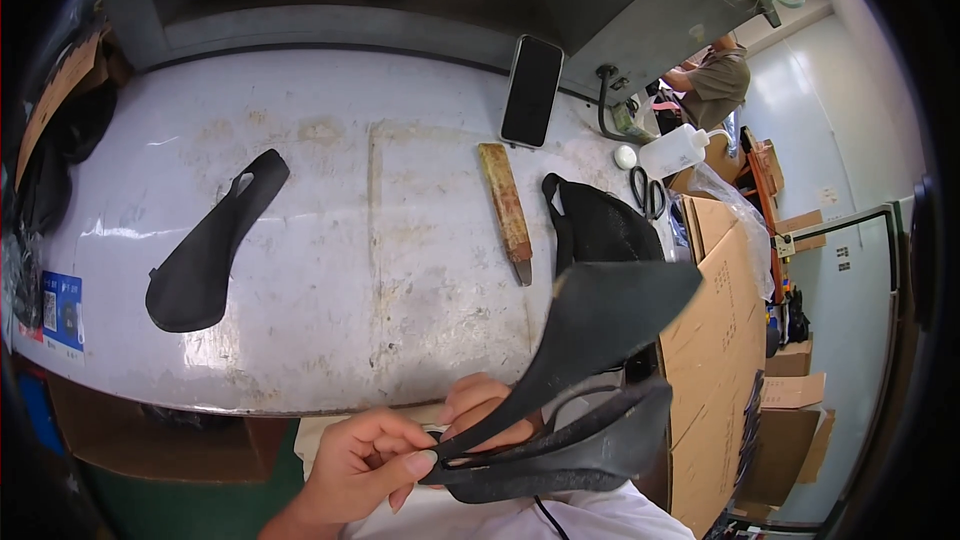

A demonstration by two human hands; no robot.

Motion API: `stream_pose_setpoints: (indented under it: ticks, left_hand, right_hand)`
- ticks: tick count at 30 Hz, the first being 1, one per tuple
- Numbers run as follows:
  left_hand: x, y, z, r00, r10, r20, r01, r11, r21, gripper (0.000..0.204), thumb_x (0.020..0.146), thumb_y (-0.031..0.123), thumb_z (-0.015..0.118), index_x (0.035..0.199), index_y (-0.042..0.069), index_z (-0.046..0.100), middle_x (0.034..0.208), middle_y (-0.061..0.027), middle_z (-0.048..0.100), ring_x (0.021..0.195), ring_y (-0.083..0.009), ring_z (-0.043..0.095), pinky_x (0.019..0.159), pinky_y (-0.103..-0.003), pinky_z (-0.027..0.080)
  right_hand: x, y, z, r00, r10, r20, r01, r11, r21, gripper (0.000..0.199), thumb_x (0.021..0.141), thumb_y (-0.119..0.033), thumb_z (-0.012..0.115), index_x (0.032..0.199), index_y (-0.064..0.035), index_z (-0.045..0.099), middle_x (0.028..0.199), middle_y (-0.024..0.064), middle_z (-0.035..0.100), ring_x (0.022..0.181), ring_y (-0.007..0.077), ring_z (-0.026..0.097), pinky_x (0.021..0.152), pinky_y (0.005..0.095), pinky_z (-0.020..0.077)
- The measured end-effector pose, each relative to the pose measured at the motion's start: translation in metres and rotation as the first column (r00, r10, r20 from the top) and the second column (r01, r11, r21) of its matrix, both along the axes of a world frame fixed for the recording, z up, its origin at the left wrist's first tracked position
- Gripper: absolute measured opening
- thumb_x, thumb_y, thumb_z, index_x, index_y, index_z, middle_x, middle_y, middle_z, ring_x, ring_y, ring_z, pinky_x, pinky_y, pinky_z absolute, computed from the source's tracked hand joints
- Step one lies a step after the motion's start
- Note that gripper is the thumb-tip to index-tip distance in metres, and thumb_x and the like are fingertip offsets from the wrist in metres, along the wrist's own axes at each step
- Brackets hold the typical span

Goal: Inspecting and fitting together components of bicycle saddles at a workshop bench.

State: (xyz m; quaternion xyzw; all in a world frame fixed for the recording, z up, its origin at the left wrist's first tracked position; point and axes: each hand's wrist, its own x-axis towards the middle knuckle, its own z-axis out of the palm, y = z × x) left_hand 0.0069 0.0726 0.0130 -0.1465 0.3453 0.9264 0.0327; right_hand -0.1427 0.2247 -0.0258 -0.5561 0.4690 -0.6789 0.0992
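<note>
Black piece is pinched by bent left fingers; right fingers curl, hold unclear.

A workshop is suggested: the white table is stained, a worn flat tool is laid on it, a grey metal machine is set behind it, and cardboard boxes are gathered at its right.
</note>
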Motion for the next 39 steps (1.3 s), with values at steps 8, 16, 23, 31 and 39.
stream_pose_setpoints:
  ticks: [8, 16, 23, 31, 39]
  left_hand:
    - [0.001, 0.006, 0.005, 1.0, -0.003, 0.024, 0.006, 0.992, -0.129, 0.009, 0.093, 0.0, 0.062, 0.1, -0.001, 0.058, 0.074, -0.0065, 0.066, 0.053, -0.0042, 0.055, 0.044, -0.019, 0.039]
    - [0.001, 0.005, 0.003, 0.999, -0.025, -0.026, 0.018, 0.968, -0.25, 0.009, 0.094, 0.003, 0.061, 0.102, 0.0, 0.058, 0.072, -0.0045, 0.065, 0.054, -0.0039, 0.056, 0.045, -0.02, 0.04]
    - [0.003, 0.0, 0.007, 0.979, -0.174, -0.105, 0.102, 0.869, -0.484, 0.046, 0.096, 0.002, 0.055, 0.141, 0.002, 0.047, 0.075, -0.0039, 0.064, 0.059, -0.0067, 0.058, 0.053, -0.02, 0.045]
    - [0.008, 0.003, 0.008, 0.994, -0.053, 0.097, 0.061, 0.994, -0.085, 0.037, 0.092, -0.001, 0.054, 0.128, -0.009, 0.055, 0.074, -0.0118, 0.067, 0.053, -0.0112, 0.059, 0.048, -0.024, 0.048]
    - [0.014, 0.007, 0.008, 0.994, 0.018, 0.109, -0.014, 0.999, -0.042, 0.037, 0.089, 0.0, 0.055, 0.124, -0.012, 0.057, 0.073, -0.0143, 0.067, 0.051, -0.0115, 0.058, 0.046, -0.024, 0.047]
  right_hand:
    - [-0.015, 0.008, 0.011, 0.962, 0.137, -0.235, -0.104, 0.984, 0.147, 0.028, 0.078, -0.013, 0.078, 0.102, -0.0042, 0.065, 0.094, 0.0118, 0.068, 0.092, 0.0306, 0.065, 0.069, 0.041, 0.0463]
    - [-0.013, 0.004, 0.019, 0.935, 0.31, 0.173, -0.347, 0.903, 0.254, 0.014, 0.082, -0.008, 0.075, 0.092, -0.004, 0.066, 0.084, 0.0116, 0.066, 0.074, 0.0266, 0.064, 0.061, 0.0368, 0.0493]
    - [0.004, 0.002, 0.036, 0.806, 0.167, 0.568, -0.407, 0.853, 0.326, 0.026, 0.089, -0.025, 0.07, 0.096, 0.0001, 0.07, 0.075, 0.0063, 0.063, 0.068, 0.015, 0.059, 0.062, 0.0288, 0.0448]
    - [-0.009, 0.023, 0.038, 0.826, -0.068, 0.56, -0.313, 0.771, 0.554, 0.023, 0.089, -0.023, 0.07, 0.094, -0.0006, 0.072, 0.09, 0.0146, 0.068, 0.083, 0.0259, 0.064, 0.07, 0.0356, 0.0484]
    - [-0.009, 0.028, 0.054, 0.83, -0.21, 0.517, -0.261, 0.672, 0.693, 0.034, 0.089, -0.031, 0.07, 0.099, 0.0007, 0.07, 0.092, 0.0133, 0.067, 0.088, 0.0224, 0.063, 0.074, 0.035, 0.0481]
